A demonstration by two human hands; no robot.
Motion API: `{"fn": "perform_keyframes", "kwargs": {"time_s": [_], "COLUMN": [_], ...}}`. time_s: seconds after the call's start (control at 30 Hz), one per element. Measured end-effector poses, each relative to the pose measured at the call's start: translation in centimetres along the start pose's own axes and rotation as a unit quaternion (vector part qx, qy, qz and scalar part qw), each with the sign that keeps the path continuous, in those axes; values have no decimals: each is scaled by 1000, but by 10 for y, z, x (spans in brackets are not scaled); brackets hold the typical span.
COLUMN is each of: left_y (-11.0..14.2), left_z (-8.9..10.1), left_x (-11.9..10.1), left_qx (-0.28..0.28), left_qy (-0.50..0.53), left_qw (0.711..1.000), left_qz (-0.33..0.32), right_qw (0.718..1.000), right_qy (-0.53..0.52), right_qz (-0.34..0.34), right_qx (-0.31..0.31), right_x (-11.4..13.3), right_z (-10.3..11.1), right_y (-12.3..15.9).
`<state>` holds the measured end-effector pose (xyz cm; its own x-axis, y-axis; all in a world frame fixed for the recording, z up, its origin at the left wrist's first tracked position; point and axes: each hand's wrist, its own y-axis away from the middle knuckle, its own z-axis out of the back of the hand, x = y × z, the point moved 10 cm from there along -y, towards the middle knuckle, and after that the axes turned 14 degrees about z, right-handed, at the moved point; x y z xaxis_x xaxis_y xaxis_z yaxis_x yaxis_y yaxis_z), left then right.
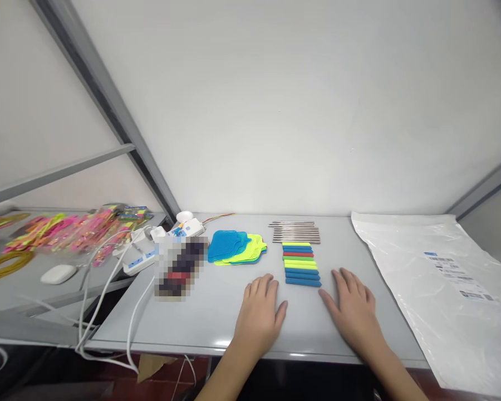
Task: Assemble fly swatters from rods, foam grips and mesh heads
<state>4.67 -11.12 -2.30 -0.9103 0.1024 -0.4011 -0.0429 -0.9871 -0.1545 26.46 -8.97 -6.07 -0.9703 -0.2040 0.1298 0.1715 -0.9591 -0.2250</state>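
Observation:
My left hand [259, 312] lies open, palm down, on the grey table [183, 323], with its thumb held apart and nothing in it. Across from it, my right hand [351, 307] also rests open and empty, with its thumb tip close to the lowest blue handle. Between and beyond the hands, several plastic handles [301, 263] in blue, yellow, green and red form a neat column. Just behind them lie several thin metal rods [295, 231], side by side. Left of these, blue and yellow mesh fly swatter heads [236, 247] overlap in a loose pile.
A large white plastic mailing bag [413, 262] covers the right side. At left stand a white power strip [140, 260] and a blurred-out item [180, 270]; white cables [104, 289] hang over the edge. Bagged colourful goods [79, 228] lie on the neighbouring table. A wall rises behind.

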Motion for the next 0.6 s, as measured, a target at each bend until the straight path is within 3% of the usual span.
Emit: {"fn": "perform_keyframes", "kwargs": {"time_s": [0.17, 0.37, 0.6], "left_y": [2, 0, -1], "left_z": [-12, -18, -17], "left_x": [10, 13, 13], "left_qx": [32, 60, 48], "left_qy": [-31, -41, -39], "left_qw": [999, 997, 997], "left_qz": [12, 37, 38], "right_qw": [997, 996, 996], "right_qy": [21, 54, 54], "right_qz": [17, 46, 55], "right_qx": [74, 53, 46], "right_x": [-14, -17, -12], "right_z": [-19, -21, -20], "right_y": [11, 14, 14]}}
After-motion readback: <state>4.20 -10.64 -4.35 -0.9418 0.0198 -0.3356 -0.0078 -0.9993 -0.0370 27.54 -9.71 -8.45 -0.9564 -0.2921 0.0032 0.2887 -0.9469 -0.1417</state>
